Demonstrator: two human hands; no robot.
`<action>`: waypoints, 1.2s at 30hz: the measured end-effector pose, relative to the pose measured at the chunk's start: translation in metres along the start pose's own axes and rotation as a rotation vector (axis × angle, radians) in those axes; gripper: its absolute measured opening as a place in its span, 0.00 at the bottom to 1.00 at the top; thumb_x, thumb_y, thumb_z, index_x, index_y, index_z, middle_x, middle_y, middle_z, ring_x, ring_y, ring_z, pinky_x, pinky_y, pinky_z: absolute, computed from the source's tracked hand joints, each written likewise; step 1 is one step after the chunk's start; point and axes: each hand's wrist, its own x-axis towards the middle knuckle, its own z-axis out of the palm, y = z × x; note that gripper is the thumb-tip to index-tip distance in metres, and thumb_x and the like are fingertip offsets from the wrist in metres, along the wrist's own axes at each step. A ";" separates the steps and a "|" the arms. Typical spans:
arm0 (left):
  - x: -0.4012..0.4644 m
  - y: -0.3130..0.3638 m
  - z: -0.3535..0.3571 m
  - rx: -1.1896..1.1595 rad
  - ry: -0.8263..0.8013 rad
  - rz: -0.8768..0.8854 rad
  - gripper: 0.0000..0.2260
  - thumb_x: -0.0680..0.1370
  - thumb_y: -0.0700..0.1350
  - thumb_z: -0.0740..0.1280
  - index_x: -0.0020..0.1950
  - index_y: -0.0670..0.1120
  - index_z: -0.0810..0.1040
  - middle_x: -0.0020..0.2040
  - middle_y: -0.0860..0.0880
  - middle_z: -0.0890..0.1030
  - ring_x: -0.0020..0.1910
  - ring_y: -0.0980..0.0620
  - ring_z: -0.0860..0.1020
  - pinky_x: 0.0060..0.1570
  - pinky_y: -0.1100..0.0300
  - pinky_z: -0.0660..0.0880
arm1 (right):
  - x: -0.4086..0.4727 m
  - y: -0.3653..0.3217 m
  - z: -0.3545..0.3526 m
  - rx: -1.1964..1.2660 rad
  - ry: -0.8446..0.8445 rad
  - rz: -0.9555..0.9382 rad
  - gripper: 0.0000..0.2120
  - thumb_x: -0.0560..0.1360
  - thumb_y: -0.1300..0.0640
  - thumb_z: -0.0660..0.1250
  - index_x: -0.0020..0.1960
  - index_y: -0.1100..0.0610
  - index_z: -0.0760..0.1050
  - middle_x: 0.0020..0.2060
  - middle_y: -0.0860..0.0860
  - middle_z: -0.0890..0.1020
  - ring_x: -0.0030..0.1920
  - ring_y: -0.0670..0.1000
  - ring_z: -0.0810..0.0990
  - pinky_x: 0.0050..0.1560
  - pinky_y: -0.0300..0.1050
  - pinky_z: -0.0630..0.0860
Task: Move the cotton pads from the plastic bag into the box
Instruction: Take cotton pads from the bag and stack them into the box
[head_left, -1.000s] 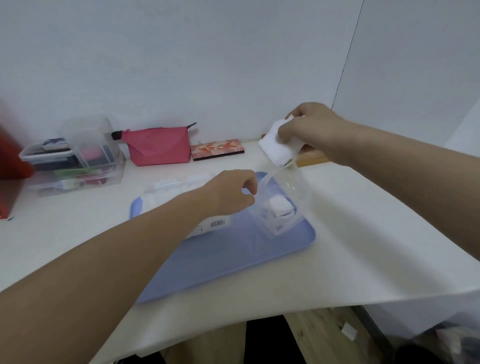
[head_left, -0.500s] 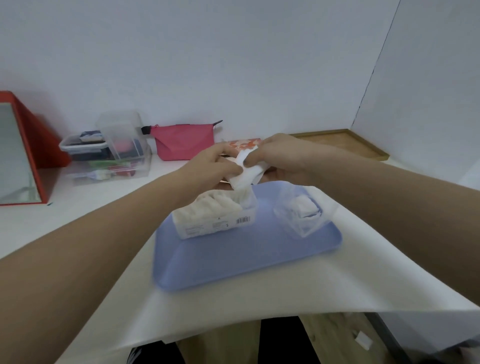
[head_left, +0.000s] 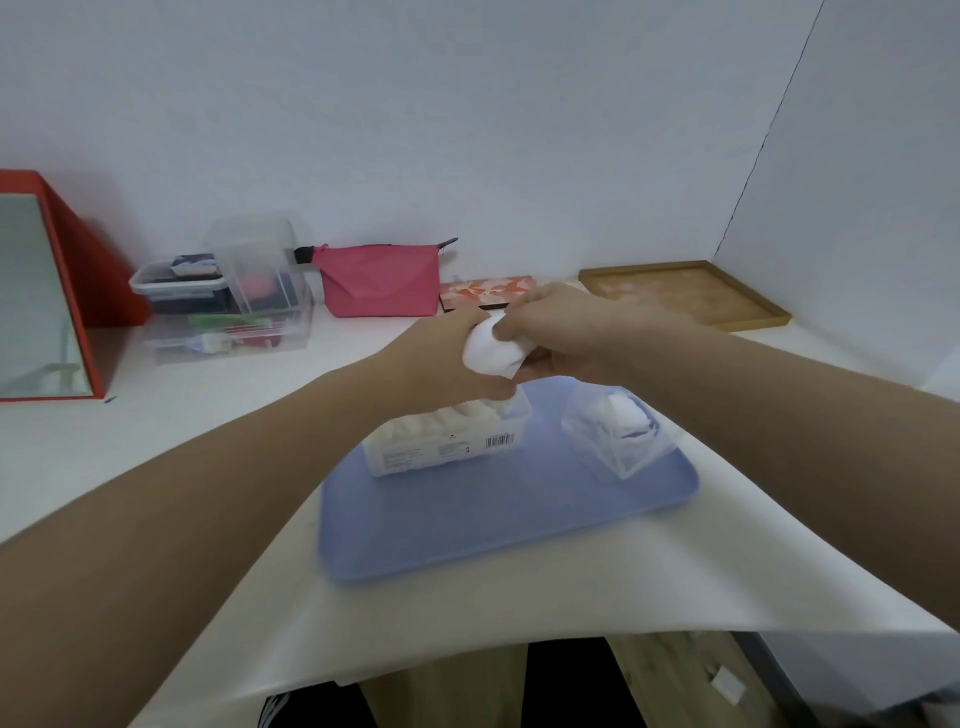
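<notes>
Meanwhile, above the blue tray (head_left: 467, 540), the left hand (head_left: 447, 358) and right hand (head_left: 550, 332) together pinch a wad of cotton pads (head_left: 491, 351) — directly over the plastic bag (head_left: 447, 441) it came from, at the tray's far edge. The clear box (head_left: 621, 434), on the tray's right side, already holds pads. Loosely bunched, stray pads could slip free — landing outside the box.

White cotton pads (head_left: 491, 353), blue tray (head_left: 467, 540)
</notes>
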 end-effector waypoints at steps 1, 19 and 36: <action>0.000 0.003 0.002 0.038 0.005 0.002 0.20 0.70 0.52 0.75 0.58 0.45 0.77 0.51 0.47 0.82 0.47 0.47 0.82 0.47 0.47 0.80 | 0.002 0.002 0.002 -0.006 -0.009 0.008 0.15 0.74 0.66 0.64 0.60 0.66 0.74 0.53 0.62 0.82 0.49 0.58 0.85 0.49 0.51 0.84; 0.013 -0.016 0.018 -0.129 0.196 0.004 0.25 0.63 0.60 0.72 0.55 0.48 0.78 0.46 0.52 0.83 0.45 0.48 0.81 0.46 0.46 0.79 | 0.005 0.008 0.017 -0.236 -0.122 -0.048 0.15 0.76 0.58 0.63 0.61 0.59 0.74 0.53 0.56 0.81 0.45 0.52 0.82 0.55 0.48 0.81; -0.001 -0.070 0.018 0.226 -0.054 -0.148 0.35 0.69 0.65 0.73 0.70 0.53 0.67 0.69 0.51 0.67 0.65 0.50 0.68 0.65 0.50 0.69 | 0.015 0.024 0.025 -0.963 0.143 -0.166 0.02 0.73 0.61 0.64 0.45 0.59 0.73 0.42 0.54 0.77 0.40 0.53 0.75 0.31 0.40 0.67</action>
